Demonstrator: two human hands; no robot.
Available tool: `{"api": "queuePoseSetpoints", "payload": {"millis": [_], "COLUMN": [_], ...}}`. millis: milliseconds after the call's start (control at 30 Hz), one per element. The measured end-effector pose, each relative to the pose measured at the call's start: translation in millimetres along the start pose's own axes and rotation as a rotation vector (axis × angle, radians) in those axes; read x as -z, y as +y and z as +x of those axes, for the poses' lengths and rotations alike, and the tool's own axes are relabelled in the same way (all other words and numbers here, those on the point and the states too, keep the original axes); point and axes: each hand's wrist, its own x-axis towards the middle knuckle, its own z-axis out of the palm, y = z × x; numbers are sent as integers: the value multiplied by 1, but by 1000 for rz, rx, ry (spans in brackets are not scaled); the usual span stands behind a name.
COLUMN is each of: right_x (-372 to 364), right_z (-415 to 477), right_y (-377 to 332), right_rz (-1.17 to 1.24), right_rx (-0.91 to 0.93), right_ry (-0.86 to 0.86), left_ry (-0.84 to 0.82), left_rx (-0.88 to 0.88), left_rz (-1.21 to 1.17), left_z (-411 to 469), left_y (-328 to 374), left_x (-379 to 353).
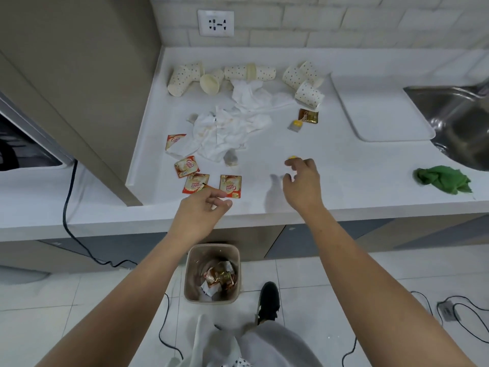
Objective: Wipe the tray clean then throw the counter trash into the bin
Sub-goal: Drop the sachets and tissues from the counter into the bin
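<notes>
A white tray (381, 109) lies on the white counter (344, 186) beside the sink. A crumpled green cloth (443, 178) sits at the counter's right front. Trash covers the counter: several dotted paper cups (182, 79), crumpled stained tissues (225, 131), several red creamer sachets (230, 186), a used tea bag (230, 158) and a gold wrapper (308, 116). My left hand (201, 207) hovers with relaxed fingers over the front sachets, holding nothing. Farther right, the fingers of my right hand (301, 178) reach a small yellow piece (292, 157). Whether they pinch it is unclear. A beige bin (213, 274) stands on the floor below.
A steel sink (455, 120) is at the far right. A tall beige cabinet panel (79, 88) borders the counter on the left, with an appliance (23, 144) and black cable (67, 202) beside it. More cables and my black shoe (268, 300) are on the tiled floor.
</notes>
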Motion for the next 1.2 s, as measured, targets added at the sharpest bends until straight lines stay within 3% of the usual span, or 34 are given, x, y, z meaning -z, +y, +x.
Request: {"api": "queuePoseSetpoints", "payload": {"millis": [167, 333, 500, 633, 733, 800, 867, 933, 1067, 1200], "right_x": [3, -3, -1, -2, -4, -1, 0, -2, -10, -21], "right_z": [57, 81, 94, 94, 98, 108, 125, 153, 212, 238], "right_y": [33, 59, 53, 18, 5, 4, 10, 21, 51, 75], "right_rz": [-243, -375, -12, 291, 390, 459, 500, 428, 54, -327], "right_rx": [34, 3, 68, 180, 255, 225, 146, 83, 104, 139], "right_ry": [-28, -273, -237, -175, -288, -402, -410, -298, -79, -168], "left_ry": [17, 17, 49, 69, 134, 208, 247, 274, 301, 297], "left_rx": [-13, 1, 62, 185, 191, 160, 160, 171, 182, 214], "left_rz": [-25, -76, -110, -335, -411, -335, -298, -299, -300, -297], "left_z": [30, 60, 93, 124, 140, 149, 155, 159, 164, 166], "left_y": [24, 48, 62, 85, 98, 96, 90, 83, 74, 71], "left_x": [-15, -35, -59, -80, -89, -93, -93, -91, -87, -86]}}
